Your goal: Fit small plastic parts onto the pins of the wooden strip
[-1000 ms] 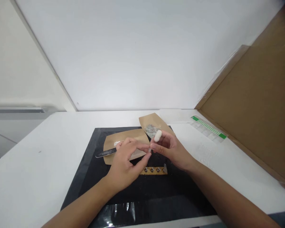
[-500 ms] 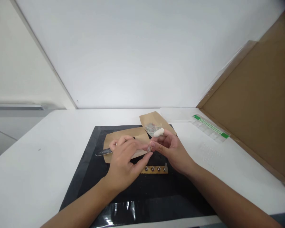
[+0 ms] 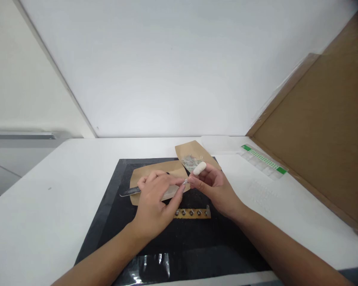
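My left hand [image 3: 155,194] is closed, its thumb and index finger pinching a small clear piece [image 3: 185,181] by one end. At the other end of this piece, the thumb and a finger of my right hand [image 3: 216,186] are pressed together. One right finger wears a white finger cover [image 3: 199,168]. Behind my left hand lies a brown paper sheet [image 3: 140,174], with a dark nail file [image 3: 130,192] partly hidden by the fingers. Below the hands, a yellowish strip [image 3: 193,217] carries a row of small round metal studs; its left end is hidden.
The black mat [image 3: 197,250] covers the middle of the white table [image 3: 56,198]. A second brown paper [image 3: 191,147] holds a pile of clear pieces. To the right lie a clear case with a green label [image 3: 265,159] and small transparent bits [image 3: 261,192]. Cardboard [image 3: 325,131] stands at the right.
The left thumb and index fingertips have shifted slightly up and left, and the small clear piece has turned between the fingers. My right hand has barely moved.
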Action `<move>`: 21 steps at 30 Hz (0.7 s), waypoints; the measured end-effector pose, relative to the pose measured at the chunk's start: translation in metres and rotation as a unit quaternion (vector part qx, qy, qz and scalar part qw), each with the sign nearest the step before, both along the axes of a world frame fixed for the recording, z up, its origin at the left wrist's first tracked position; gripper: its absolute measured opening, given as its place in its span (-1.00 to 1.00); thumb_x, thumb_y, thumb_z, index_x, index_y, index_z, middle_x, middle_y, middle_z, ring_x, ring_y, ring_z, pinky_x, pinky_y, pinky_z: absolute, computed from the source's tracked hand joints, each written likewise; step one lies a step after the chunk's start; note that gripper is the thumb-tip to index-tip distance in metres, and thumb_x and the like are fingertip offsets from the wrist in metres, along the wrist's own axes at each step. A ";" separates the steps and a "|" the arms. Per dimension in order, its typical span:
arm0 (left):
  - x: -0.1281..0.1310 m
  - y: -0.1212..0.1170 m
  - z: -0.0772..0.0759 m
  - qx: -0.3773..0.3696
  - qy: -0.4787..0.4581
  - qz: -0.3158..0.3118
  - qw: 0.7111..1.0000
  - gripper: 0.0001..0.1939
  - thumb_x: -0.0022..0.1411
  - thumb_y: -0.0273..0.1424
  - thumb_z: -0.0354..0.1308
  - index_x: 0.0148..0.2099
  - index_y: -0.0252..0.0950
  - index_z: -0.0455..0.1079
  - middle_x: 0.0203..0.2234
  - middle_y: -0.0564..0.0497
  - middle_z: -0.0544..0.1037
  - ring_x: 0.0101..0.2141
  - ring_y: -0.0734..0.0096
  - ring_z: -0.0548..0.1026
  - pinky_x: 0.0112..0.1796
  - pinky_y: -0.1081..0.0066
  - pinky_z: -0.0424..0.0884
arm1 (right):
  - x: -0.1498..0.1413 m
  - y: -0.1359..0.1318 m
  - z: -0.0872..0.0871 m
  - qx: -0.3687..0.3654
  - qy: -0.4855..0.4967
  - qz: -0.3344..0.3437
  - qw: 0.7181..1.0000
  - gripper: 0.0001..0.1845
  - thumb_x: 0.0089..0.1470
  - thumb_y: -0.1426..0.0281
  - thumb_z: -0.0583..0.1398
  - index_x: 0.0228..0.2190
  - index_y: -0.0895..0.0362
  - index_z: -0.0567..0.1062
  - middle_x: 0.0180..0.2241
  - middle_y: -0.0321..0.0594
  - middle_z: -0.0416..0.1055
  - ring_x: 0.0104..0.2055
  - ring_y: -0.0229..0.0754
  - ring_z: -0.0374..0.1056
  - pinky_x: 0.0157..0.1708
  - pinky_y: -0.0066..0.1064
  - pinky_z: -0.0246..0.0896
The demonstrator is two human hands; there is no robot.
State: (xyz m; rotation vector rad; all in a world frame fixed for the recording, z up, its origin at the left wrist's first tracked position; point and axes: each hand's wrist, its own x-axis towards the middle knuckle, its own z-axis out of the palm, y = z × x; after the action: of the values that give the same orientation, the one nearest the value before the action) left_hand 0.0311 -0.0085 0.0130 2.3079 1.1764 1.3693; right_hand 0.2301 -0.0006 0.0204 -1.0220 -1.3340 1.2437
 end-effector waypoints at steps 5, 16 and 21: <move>-0.001 0.001 -0.001 -0.015 -0.006 0.006 1.000 -0.89 0.38 -0.39 0.25 -0.09 -0.10 0.57 -0.24 0.06 0.69 -0.16 0.17 0.54 -0.13 0.15 0.20 | 0.000 0.001 0.001 0.011 -0.014 0.001 1.000 -0.65 0.07 0.16 0.45 -0.33 0.05 0.44 -0.36 -0.30 0.46 -0.31 -0.21 0.39 -0.27 -0.34 0.36; -0.002 0.004 -0.002 -0.071 -0.047 0.029 0.996 -0.89 0.41 -0.36 0.18 -0.13 -0.11 0.55 -0.22 0.08 0.70 -0.16 0.20 0.59 -0.09 0.14 0.30 | 0.005 0.004 -0.001 0.054 -0.037 -0.015 0.998 -0.69 0.12 0.18 0.42 -0.28 0.05 0.45 -0.32 -0.26 0.51 -0.27 -0.21 0.42 -0.27 -0.36 0.35; -0.005 0.007 -0.002 -0.075 -0.021 0.052 0.996 -0.84 0.45 -0.34 0.14 -0.16 -0.12 0.56 -0.23 0.07 0.71 -0.17 0.20 0.61 -0.09 0.15 0.31 | 0.024 0.019 -0.004 0.086 -0.112 -0.094 0.986 -0.62 0.10 0.11 0.41 -0.24 0.05 0.43 -0.25 -0.16 0.58 -0.20 -0.08 0.52 -0.27 -0.29 0.43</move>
State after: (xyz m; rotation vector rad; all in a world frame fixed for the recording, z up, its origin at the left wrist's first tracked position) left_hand 0.0263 -0.0016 0.0113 2.1318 1.3531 1.3072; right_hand 0.2537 0.0180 0.0166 -1.1592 -1.4515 0.8776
